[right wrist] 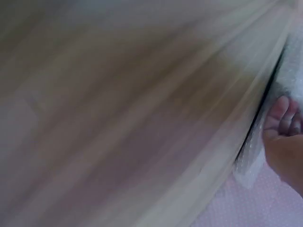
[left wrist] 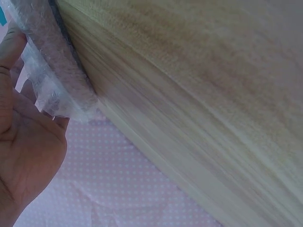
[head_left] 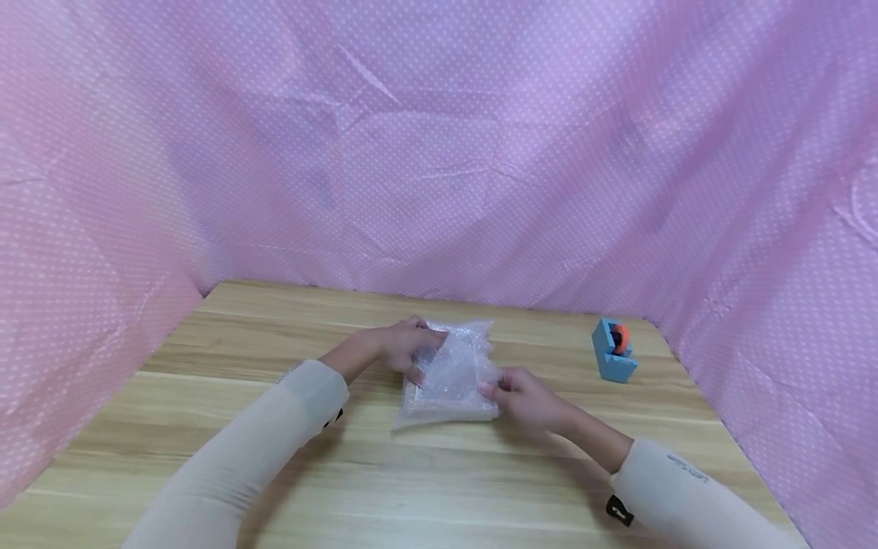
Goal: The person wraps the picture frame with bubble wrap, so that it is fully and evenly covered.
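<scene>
One bubble-wrapped packet (head_left: 458, 381)

It lay on the wooden table (head_left: 384, 480), right hand (head_left: 530, 398) pinching its right edge, left hand (head_left: 403, 347) spread over its left side. Probably light, slippery, soft outside and stiffer within, it suited holding by opposite edges.

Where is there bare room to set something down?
Bare table lies left of the left sleeve, and between the right hand and blue tape dispenser. Crowded: the bubble-wrapped package, with the left hand and right hand on it.
</scene>
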`<state>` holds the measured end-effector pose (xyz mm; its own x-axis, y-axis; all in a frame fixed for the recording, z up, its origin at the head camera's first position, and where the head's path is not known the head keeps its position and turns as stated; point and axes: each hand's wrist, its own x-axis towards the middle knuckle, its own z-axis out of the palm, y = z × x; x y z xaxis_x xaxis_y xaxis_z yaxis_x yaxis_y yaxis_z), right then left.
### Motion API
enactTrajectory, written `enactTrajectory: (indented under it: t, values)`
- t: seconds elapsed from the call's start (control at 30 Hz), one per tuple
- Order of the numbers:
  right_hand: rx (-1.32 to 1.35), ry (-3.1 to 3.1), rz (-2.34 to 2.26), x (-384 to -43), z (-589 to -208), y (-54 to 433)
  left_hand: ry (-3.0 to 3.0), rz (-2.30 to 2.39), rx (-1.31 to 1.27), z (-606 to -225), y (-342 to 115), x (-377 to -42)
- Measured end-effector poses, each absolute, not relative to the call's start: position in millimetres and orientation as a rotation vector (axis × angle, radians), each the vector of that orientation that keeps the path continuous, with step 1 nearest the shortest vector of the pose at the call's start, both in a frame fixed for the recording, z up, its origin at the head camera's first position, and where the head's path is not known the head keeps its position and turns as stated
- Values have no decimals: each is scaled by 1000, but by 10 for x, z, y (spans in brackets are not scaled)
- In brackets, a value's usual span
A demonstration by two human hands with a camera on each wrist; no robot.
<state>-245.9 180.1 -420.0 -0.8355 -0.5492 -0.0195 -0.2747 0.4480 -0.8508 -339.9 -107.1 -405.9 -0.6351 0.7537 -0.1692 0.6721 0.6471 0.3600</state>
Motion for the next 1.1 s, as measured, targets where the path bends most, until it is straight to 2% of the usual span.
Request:
enactTrajectory:
  t: [0.23,0.43,0.73,1.1]
  values:
    - [-185,2332,-1612,-2473,-4244,1601,2592,364,1184,-4049,-1107,-3360]
    - [101,2405,-1610,-2467,-4234,1534,2515,462,1232,-4065,-1100,-3357]
    - [133,2383,-1561,-2511,-4176,1468,2476,610,1093,-4113,-1114,-3374]
    - [140,2341,-1547,-2511,-4143,1492,2587,402,1168,-4146,-1052,-3255]
